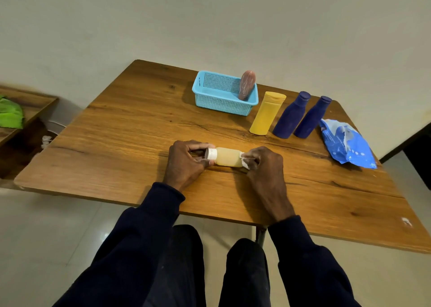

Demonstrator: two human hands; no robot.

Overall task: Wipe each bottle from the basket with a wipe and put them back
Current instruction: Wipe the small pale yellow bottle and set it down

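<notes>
From the head camera I see the left hand (186,161) gripping the white-capped end of a small bottle (227,156), fingers and thumb curled round the cap; the small bottle lies on its side, cap to the left, low over the near middle of the table (116,131), and I cannot tell whether it touches the wood; the right hand (263,166) pinches a white wipe (245,162) against the bottle's base end; farther back sits the blue basket (221,107) with a brown bottle (246,85) leaning in its right corner; just right of it stand a yellow bottle (267,113), a blue bottle (291,116) and a second blue bottle (312,117) in a row; a blue pack of wipes (345,143) lies near the right edge.
</notes>
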